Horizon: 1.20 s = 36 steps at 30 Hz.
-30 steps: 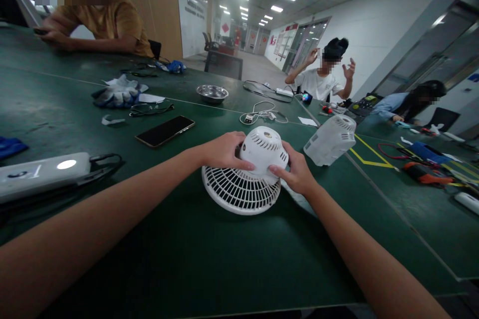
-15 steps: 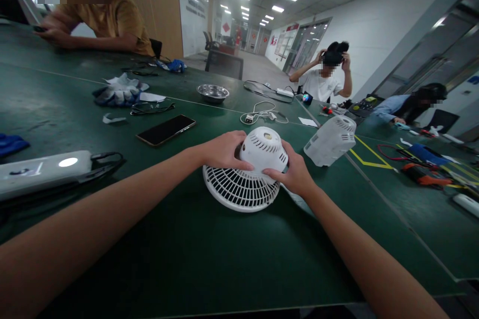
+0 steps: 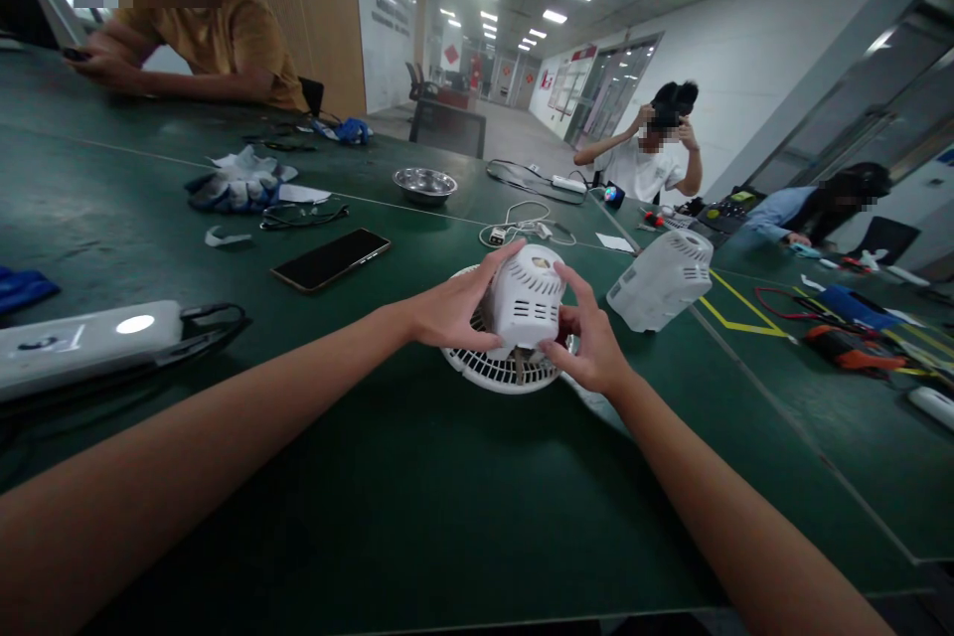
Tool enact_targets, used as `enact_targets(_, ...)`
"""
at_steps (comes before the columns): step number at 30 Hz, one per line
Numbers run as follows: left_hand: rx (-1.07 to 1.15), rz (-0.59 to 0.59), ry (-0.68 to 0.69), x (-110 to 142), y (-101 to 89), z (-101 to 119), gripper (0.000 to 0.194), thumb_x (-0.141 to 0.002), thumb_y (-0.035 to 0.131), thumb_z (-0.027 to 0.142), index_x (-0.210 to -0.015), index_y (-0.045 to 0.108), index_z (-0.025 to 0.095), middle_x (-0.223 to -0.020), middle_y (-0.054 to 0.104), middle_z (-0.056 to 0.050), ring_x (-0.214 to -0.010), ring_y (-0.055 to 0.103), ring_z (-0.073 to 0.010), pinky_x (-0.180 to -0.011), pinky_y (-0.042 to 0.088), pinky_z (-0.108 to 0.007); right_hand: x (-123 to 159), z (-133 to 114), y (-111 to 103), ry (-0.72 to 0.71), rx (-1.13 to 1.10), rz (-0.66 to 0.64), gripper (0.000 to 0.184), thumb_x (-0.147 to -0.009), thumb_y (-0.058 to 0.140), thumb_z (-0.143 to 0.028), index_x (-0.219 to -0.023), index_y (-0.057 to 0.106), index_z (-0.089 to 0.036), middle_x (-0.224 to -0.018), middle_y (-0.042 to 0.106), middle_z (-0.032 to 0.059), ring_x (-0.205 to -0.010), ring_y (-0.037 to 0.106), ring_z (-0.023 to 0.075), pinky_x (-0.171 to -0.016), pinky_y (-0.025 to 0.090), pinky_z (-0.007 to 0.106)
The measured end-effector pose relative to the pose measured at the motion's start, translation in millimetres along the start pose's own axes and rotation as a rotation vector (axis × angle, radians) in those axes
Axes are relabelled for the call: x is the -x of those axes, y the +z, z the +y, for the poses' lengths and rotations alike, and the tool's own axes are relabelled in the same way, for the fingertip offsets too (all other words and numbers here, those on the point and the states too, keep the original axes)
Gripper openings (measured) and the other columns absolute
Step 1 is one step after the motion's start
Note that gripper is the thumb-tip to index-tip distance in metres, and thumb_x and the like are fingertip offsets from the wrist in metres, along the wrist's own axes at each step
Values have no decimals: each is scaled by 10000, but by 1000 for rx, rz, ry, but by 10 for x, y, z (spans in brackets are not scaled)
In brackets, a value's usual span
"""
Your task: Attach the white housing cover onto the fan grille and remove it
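Note:
A white slotted fan motor housing (image 3: 528, 303) sits above a round white fan grille (image 3: 484, 373) on the green table. My left hand (image 3: 454, 310) grips the housing's left side, thumb across its lower front. On the other side my right hand (image 3: 588, 336) holds it, with the thumb low and the index finger near the top. The housing's slotted side faces me, and part of the grille is hidden beneath it. A white plastic fan base (image 3: 662, 280) stands to the right of my right hand, apart from it.
A black phone (image 3: 332, 259) lies left of the fan, beyond my left forearm. Farther back are a metal bowl (image 3: 424, 185), a coiled white cable (image 3: 531, 224) and gloves (image 3: 237, 184). Tools including an orange meter (image 3: 854, 348) lie at right. Several people sit around the table.
The housing has turned between my hands, so its slotted side now faces me. The grille has shifted slightly away and right. My right fingers have changed their grip.

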<state>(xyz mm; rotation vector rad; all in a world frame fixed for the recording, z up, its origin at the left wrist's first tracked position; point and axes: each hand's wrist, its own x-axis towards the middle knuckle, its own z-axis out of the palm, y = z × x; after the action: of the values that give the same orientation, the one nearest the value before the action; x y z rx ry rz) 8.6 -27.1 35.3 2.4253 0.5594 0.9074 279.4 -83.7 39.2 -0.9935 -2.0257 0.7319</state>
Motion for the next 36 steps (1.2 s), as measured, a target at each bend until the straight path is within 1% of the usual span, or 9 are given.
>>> enact_targets(2, -35, 30, 18, -5, 40, 8, 1340, -711, 865, 456, -1694, -29, 284, -1738, 228, -233, -1473, 430, -510, -1184, 385, -651, -10, -15, -10, -5, 10, -21, 990, -822, 791, -411, -1655, 263, -332, -915, 761, 29, -677, 702, 254, -627, 625, 454)
enact_targets(6, -69, 62, 2, -9, 92, 61, 1255, -713, 860, 459, -1671, 72, 272, -1635, 404, -235, -1324, 574, -462, -1105, 468, -616, -25, -45, -11, -10, 38, -30, 1005, -805, 769, -324, -1661, 243, -325, -921, 762, 28, -664, 700, 247, -606, 619, 439)
enact_targets(9, -67, 88, -24, -6, 94, 98, 1168, -715, 851, 441, -1640, 159, 269, -1566, 491, -216, -1235, 631, -425, -1072, 494, -597, -34, -56, -4, -1, 47, -26, 1018, -766, 774, -280, -1650, 270, -332, -927, 767, 24, -658, 701, 242, -590, 617, 427)
enact_targets(16, -75, 65, -9, -12, 27, 53, 1117, -699, 886, 530, -1595, 263, 294, -1640, 435, -186, -1398, 526, -474, -1176, 423, -622, -56, -41, -15, 20, 6, -26, 976, -735, 805, -269, -1595, 350, -353, -952, 759, 24, -710, 709, 249, -587, 611, 410)
enact_targets(22, -31, 14, 34, -3, -4, -74, 1271, -579, 952, 478, -1624, 250, 303, -1649, 421, -190, -1428, 492, -516, -1192, 413, -632, -55, -86, -30, 20, 25, -62, 974, -755, 798, -258, -1600, 323, -353, -972, 759, 19, -668, 680, 210, -586, 585, 371)
enact_targets(27, -94, -5, -12, -2, 0, -59, 1299, -579, 946, 505, -1616, 195, 289, -1634, 410, -223, -1372, 535, -530, -1116, 452, -675, -60, -117, -30, 2, 79, -45, 1027, -722, 881, -318, -1597, 344, -328, -953, 756, 25, -651, 675, 216, -597, 590, 382)
enact_targets(31, -150, 6, -56, -3, 14, 2, 1276, -583, 947, 535, -1597, 215, 280, -1583, 456, -236, -1294, 597, -510, -1054, 494, -648, -74, -84, -15, -1, 145, -30, 1075, -711, 926, -429, -1600, 333, -320, -972, 759, 41, -658, 674, 225, -617, 590, 398)
enact_targets(34, -230, 19, -91, -10, 48, 62, 1276, -579, 944, 568, -1596, 234, 269, -1536, 494, -230, -1271, 611, -493, -1021, 516, -636, -87, -38, 20, -21, 185, 2, 1068, -713, 927, -504, -1583, 334, -324, -972, 756, 46, -714, 695, 258, -687, 609, 448)
enact_targets(36, -295, 47, -115, -14, 75, 96, 1241, -609, 934, 565, -1605, 254, 272, -1486, 534, -208, -1246, 628, -468, -1000, 531, -615, -96, -4, 45, -52, 245, 58, 1032, -733, 900, -545, -1567, 332, -331, -1069, 753, 71, -815, 721, 300, -780, 620, 514)
